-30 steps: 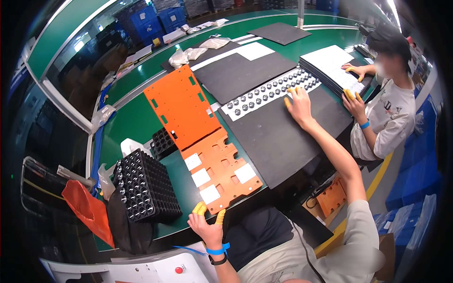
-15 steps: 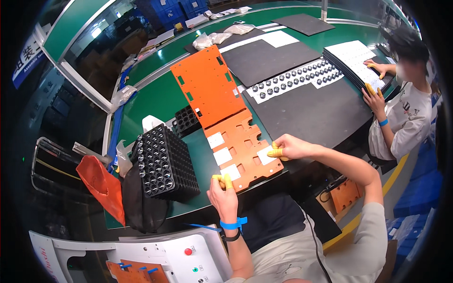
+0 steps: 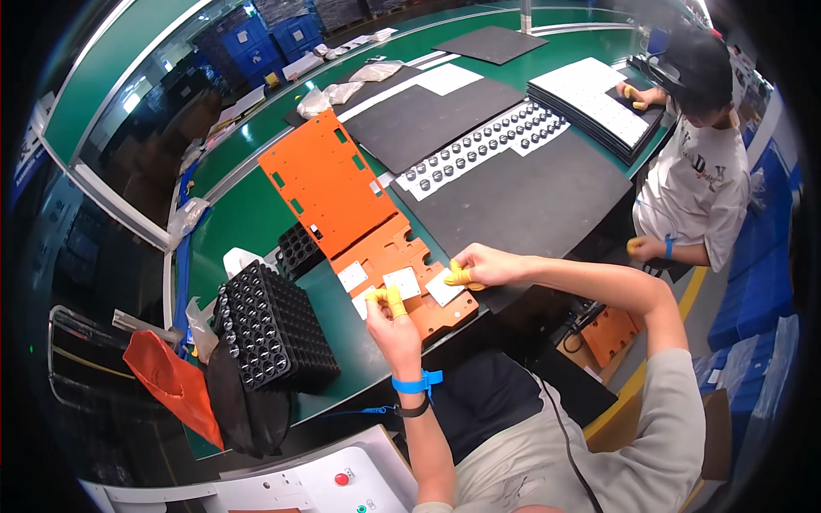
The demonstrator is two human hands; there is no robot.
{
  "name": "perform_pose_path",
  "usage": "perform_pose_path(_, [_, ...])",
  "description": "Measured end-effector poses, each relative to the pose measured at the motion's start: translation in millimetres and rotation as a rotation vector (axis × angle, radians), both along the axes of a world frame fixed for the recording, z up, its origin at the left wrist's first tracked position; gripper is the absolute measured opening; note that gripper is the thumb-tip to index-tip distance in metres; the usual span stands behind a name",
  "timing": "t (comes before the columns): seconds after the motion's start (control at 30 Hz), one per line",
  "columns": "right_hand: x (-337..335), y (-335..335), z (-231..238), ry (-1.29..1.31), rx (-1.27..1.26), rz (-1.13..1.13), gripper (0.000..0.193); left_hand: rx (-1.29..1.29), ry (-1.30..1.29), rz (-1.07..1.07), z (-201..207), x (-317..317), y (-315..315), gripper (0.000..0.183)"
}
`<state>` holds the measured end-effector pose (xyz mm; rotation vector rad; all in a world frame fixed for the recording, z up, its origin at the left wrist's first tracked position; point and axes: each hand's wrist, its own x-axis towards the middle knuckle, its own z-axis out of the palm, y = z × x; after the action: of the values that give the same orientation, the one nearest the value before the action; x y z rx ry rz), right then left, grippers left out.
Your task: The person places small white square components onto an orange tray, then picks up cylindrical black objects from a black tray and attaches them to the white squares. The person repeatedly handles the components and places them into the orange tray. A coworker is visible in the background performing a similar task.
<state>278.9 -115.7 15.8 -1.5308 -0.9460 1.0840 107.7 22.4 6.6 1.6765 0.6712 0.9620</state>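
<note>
An orange fixture lies hinged open on the green table, its lid (image 3: 329, 184) folded away from me and its recessed base (image 3: 440, 318) near my hands. My left hand (image 3: 393, 333), with yellow finger covers, pinches the near edge of a thin white square plate (image 3: 401, 281) over the middle of the base. In my right hand (image 3: 481, 267), thumb and finger hold the edge of another white square plate (image 3: 442, 289) at the right side. Two more white plates, a far one (image 3: 352, 274) and a near one (image 3: 363, 304) partly behind my left hand, lie along the left side.
A stacked black tray (image 3: 278, 329) of round parts stands left, beside an orange bag (image 3: 167, 385). Black mats (image 3: 530, 205) and a white sheet with rows of black round parts (image 3: 483, 147) lie beyond. At right a co-worker (image 3: 693, 171) stands by stacked white-topped sheets (image 3: 590, 98).
My left hand has carried a white plate from the near left corner to the base's middle. The right-hand plate has shifted away from me. The co-worker lowered one hand; my view has turned.
</note>
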Motion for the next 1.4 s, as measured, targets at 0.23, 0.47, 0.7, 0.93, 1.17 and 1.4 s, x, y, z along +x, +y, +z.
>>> perform_pose_path(0.23, [16.6, -20.2, 17.2, -1.22, 0.21, -0.254, 0.022, -0.03, -0.067, -0.053, -7.2, -12.2, 4.7, 0.012])
perform_pose_path(0.47, [125.5, -101.2, -8.6, -1.73, 0.054, -0.48, 0.016, 0.005, -0.015, -0.024, -6.1, -7.8, -1.9, 0.017])
perform_pose_path(0.7, [130.0, -122.3, -26.8, -1.393, -0.012, -0.732, 0.019, 0.063, 0.063, -0.042, -2.1, -4.0, -5.4, 0.015])
perform_pose_path(0.93, [146.6, -101.7, -33.2, -1.456, -0.104, -0.811, 0.024, 0.108, 0.146, -0.035, 6.7, -5.5, -10.9, 0.016])
perform_pose_path(1.17, [158.0, -83.8, -22.3, -1.456, -0.312, -0.971, 0.039, 0.173, 0.263, -0.036, 14.7, -4.5, -15.5, 0.016])
perform_pose_path(1.4, [166.9, -90.3, -29.7, -1.223, -0.206, -0.879, 0.023, 0.225, 0.306, -0.02, 13.5, -4.4, -18.9, 0.017])
